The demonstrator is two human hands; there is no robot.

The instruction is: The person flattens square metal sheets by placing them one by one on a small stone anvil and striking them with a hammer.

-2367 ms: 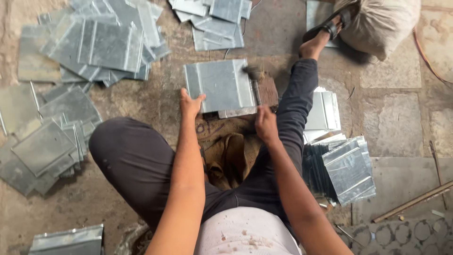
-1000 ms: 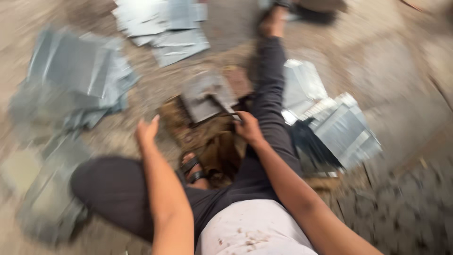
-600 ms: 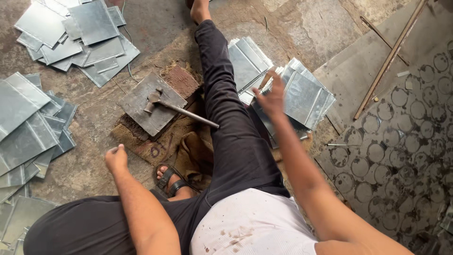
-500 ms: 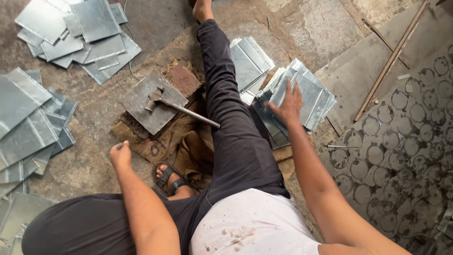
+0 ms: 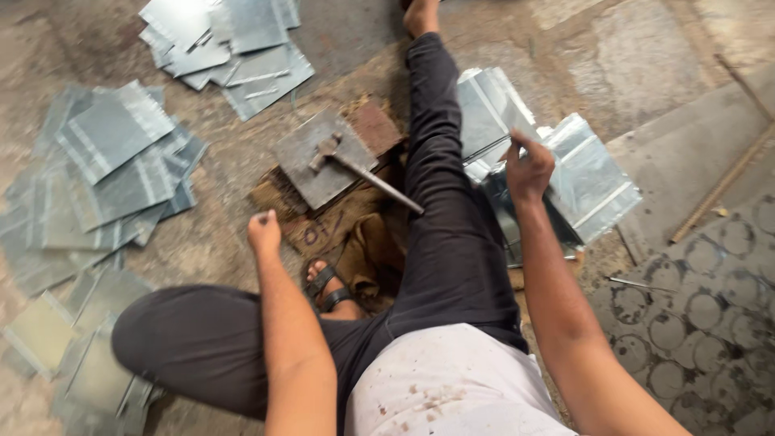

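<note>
Pinching the top metal sheet (image 5: pixel 593 173) in my right hand (image 5: pixel 529 165), fingers closed on its near-left edge; stack fans right. Left hand (image 5: pixel 264 232) fisted, empty, farther.

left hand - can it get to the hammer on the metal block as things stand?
Probably yes. The left hand hovers loosely closed over the floor just short of the metal block, and the hammer lies on top with nothing between them. The right hand is away at the stacked sheets.
</note>
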